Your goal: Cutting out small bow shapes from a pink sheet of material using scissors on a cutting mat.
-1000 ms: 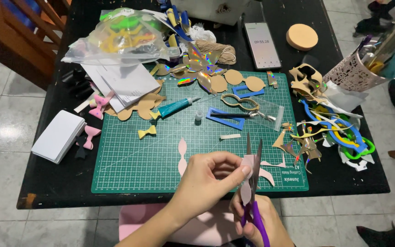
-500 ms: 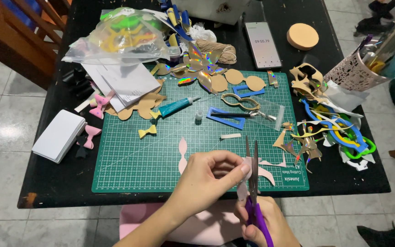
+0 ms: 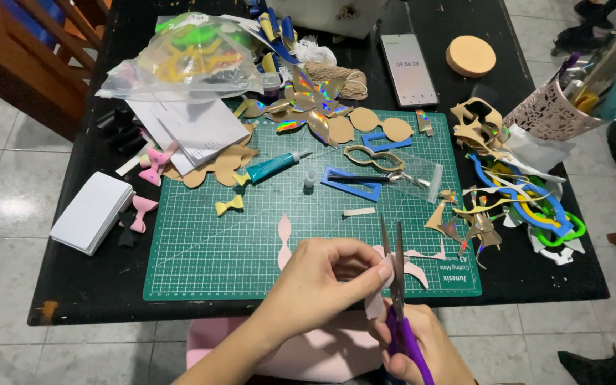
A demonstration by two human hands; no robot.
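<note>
So the left hand (image 3: 326,274) pinches a small pale pink foam piece (image 3: 378,296) between thumb and fingertips, right over the near edge of the green cutting mat (image 3: 201,249). The right hand (image 3: 422,349) is wrapped around purple-handled scissors (image 3: 396,285), blades pointing up and slightly parted, touching the piece. More pink cutouts (image 3: 284,239) lie on the mat nearby. A teal glue tube (image 3: 272,167) sits toward the mat's far side.

purple-handled scissors (image 3: 398,299) stand blades-up, slightly parted, around a small pale pink foam piece (image 3: 377,296).
</note>
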